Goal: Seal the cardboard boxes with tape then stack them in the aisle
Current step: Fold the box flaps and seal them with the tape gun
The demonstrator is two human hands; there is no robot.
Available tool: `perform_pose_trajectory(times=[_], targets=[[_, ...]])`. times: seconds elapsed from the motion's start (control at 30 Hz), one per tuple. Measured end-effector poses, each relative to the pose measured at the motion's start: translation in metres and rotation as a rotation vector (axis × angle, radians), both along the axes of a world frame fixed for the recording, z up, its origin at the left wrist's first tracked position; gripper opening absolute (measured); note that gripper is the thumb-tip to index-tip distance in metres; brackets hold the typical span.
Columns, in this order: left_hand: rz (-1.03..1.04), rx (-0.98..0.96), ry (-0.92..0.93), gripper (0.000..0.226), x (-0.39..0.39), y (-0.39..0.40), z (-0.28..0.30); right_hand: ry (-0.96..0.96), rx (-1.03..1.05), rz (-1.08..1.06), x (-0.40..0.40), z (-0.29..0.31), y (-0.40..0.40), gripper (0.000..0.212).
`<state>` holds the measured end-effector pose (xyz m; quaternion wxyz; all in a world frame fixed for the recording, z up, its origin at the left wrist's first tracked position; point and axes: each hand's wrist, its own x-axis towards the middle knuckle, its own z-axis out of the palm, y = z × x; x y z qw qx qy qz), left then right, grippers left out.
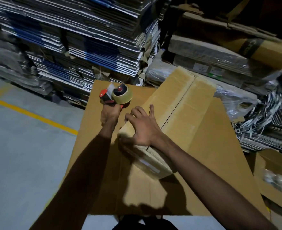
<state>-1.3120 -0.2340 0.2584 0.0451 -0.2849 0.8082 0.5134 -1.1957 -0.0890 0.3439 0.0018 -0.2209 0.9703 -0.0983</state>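
From the head view, your left hand (110, 114) is wrapped around the handle of the tape dispenser (115, 95), holding it up off the cardboard, so the roll is clear of any surface and ready to come down on a seam. Your right hand (142, 126) lies spread with straight fingers on the near left corner of the cardboard box (183, 113), probably pinning the flaps while you line up the tape. The box sits askew on a larger box (137, 188), toward its far right corner, and its centre seam looks untaped, though tape already wraps the near end under your palm. To your left the grey floor (20, 155) with its yellow line (32, 114) offers open stacking room. Ahead, stacked flat cartons (79, 39) crowd close beyond the far edge.
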Motion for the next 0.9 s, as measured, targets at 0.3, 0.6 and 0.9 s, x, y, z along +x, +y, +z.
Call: perform_pose_trajectory(times=[0.3, 0.6, 0.9], targets=[[0.049, 0.621, 0.332, 0.024, 0.083, -0.058, 0.048, -0.048, 0.008, -0.264, -0.048, 0.003, -0.039, 0.11], [0.31, 0.986, 0.447, 0.014, 0.153, -0.105, 0.088, -0.156, 0.025, -0.551, -0.094, 0.018, -0.095, 0.106], [0.231, 1.069, 0.248, 0.041, 0.162, -0.092, 0.098, -0.099, -0.051, -0.442, -0.111, 0.019, -0.065, 0.112]])
